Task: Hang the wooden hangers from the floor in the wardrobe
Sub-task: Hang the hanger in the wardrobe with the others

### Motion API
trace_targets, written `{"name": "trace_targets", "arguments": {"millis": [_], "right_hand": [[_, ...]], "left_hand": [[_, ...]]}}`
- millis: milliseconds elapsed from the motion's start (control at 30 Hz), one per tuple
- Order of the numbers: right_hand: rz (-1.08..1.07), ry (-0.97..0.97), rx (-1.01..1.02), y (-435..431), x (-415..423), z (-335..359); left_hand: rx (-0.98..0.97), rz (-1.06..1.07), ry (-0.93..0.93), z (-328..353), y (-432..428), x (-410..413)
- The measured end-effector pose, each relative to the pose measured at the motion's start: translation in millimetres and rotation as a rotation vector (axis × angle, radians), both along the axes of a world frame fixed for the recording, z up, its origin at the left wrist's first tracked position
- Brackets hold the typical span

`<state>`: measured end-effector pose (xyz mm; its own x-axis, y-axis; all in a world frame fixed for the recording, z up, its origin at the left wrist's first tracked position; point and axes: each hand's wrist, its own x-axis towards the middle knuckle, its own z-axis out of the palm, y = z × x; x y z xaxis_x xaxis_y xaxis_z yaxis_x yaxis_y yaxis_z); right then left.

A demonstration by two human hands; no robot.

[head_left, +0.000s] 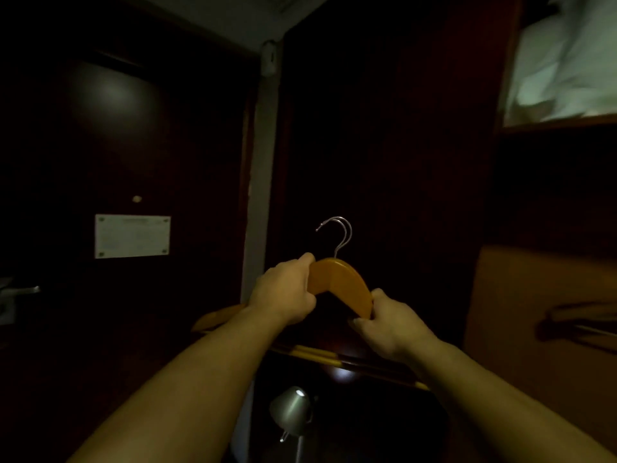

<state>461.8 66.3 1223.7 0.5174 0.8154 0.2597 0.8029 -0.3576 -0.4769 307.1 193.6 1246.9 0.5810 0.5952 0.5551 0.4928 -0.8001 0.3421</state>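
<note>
Both hands up before the dark wardrobe [384, 145]. My left hand [283, 292] and right hand [387, 322] are each closed around an end of the hangers [340, 285], two hooks [337, 235] stacked, upright, probably for the rail.

Head cam, faces fwd, hands close.

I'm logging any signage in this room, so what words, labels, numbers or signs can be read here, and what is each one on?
No text can be read in this view.
White plaque on the dark door: faint lines of print, too small and blurred to read.
Wooden hanger, held by the left hand and right hand: no label or brand shows.
Metal lamp below: no markings visible.
</note>
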Motion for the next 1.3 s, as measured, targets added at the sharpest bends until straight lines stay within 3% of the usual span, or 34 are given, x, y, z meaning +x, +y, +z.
{"name": "trace_targets", "arguments": {"millis": [267,700,1000,1300], "right_hand": [[-0.219,0.038,0.011,-155,73,32],[-0.569,-0.015,-0.057,-386,223,59],[-0.678,0.195,0.075,-454,294,44],[-0.826,0.109,0.064,-447,392,47]], "left_hand": [[0.126,-0.204,-0.004,38,-124,105],[0.075,-0.509,-0.034,54,-325,318],[0.062,-0.601,0.024,40,-377,414],[0.097,-0.693,0.050,24,-356,507]]}}
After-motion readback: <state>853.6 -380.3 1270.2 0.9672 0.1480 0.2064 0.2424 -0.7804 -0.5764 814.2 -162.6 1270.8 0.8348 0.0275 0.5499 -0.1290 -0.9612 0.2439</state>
